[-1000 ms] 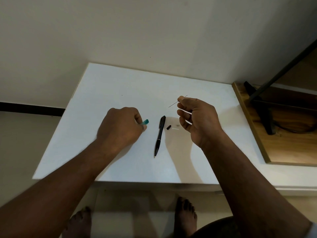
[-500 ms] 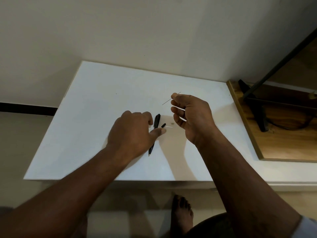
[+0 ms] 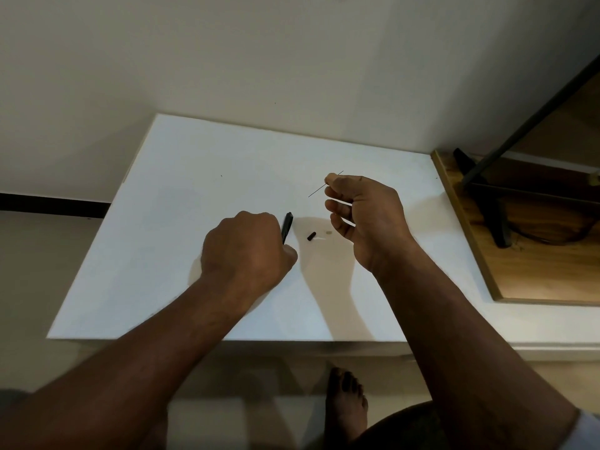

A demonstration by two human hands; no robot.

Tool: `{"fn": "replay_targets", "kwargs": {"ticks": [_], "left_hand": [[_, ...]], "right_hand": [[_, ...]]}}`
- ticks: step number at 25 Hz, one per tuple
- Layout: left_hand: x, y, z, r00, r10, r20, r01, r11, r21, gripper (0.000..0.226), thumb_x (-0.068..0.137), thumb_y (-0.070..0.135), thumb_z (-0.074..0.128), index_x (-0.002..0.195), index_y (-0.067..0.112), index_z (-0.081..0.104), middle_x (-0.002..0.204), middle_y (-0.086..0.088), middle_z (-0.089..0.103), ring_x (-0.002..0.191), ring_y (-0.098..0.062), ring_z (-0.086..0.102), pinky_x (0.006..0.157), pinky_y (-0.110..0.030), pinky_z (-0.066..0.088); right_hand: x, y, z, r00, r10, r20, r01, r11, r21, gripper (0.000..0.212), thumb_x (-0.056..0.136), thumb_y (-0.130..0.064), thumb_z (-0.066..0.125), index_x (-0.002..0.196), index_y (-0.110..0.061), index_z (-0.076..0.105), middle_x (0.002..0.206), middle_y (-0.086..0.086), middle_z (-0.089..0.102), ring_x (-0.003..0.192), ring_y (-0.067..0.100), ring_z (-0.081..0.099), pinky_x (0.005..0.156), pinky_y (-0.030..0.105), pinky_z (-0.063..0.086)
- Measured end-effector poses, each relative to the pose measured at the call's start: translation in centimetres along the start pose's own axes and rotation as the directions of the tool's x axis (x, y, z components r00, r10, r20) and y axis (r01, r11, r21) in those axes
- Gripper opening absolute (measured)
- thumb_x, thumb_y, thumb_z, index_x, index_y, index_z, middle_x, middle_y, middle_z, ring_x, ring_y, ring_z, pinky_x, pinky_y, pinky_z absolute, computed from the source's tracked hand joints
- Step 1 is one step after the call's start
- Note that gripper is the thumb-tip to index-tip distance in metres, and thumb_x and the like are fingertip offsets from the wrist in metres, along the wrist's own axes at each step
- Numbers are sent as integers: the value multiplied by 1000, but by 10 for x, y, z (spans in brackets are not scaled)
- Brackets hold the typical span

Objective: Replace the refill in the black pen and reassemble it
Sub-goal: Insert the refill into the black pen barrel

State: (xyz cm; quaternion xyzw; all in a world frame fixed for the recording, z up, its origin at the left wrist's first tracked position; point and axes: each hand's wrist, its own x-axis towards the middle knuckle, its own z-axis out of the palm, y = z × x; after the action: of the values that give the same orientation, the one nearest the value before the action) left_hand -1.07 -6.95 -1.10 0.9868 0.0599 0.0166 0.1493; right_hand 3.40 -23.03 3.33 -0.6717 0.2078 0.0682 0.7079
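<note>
Two hands over the white table (image 3: 181,190), and we take the black pen (image 3: 287,225) as our marker. Nearest us, the left hand (image 3: 243,254) is curled in a fist around the pen's lower part, its upper end poking out past the knuckles. Just right of the pen lies a small black cap piece (image 3: 311,236). Farther right and beyond, our right hand (image 3: 363,219) pinches a thin refill (image 3: 316,191), raised above the table.
</note>
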Motion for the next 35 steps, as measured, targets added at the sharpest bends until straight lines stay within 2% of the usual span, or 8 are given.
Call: {"fn": "replay_targets", "kwargs": {"ticks": [4,6,9,12,14,20,35], "left_hand": [[-1,2,0,999,22,33,-22,1000,4,31,80,43,67,63,20,55,56,6,51,48,-12,42,47,-21,23],[1,2,-3,999,-1,49,4,998,-68,28,77,42,66,64,18,59,58,4,57,51,-16,49,48,-22,30],[4,-1,-15,998,-29,53,40,978,-206,26,71,45,63,68,19,67,60,3,66,60,-21,63,57,-28,52],[9,-8,-27,998,-42,38,53,927,-372,21,68,44,64,66,23,69,57,8,69,62,-13,66,60,-28,56],[12,-11,-30,1000,-20,6,21,905,-425,18,70,41,65,66,25,69,57,11,70,62,-9,67,60,-28,56],[12,-15,-30,996,74,-40,-84,920,-384,10,80,42,71,82,33,72,69,19,73,69,-6,68,63,-27,55],[11,-17,-29,992,89,-92,-120,901,-418,13,80,45,71,86,33,72,72,23,72,72,-9,70,69,-35,61]], "right_hand": [[0,0,0,1000,-1,-7,1,1000,-6,17,92,-27,80,104,-16,81,86,-7,80,80,9,75,67,25,56],[0,0,0,1000,-2,-1,2,1000,-1,17,92,-27,79,104,-16,81,87,-6,80,81,10,75,67,25,55],[1,-1,-2,1000,-5,5,5,1000,22,15,91,-26,79,102,-16,81,88,-5,80,81,11,74,66,24,55],[3,-7,-6,1000,-5,-3,5,998,67,14,90,-24,80,101,-15,82,87,-4,80,80,12,74,65,24,56],[6,-12,-11,1000,-6,-20,8,994,107,14,90,-23,80,101,-14,81,86,-3,80,79,13,73,64,23,56],[6,-15,-15,1000,-4,-28,7,990,139,11,90,-23,80,98,-15,81,84,-4,80,78,13,73,64,23,56],[6,-14,-14,999,-21,-26,24,994,104,9,90,-24,80,96,-17,82,88,-4,79,79,12,73,67,24,56]]}}
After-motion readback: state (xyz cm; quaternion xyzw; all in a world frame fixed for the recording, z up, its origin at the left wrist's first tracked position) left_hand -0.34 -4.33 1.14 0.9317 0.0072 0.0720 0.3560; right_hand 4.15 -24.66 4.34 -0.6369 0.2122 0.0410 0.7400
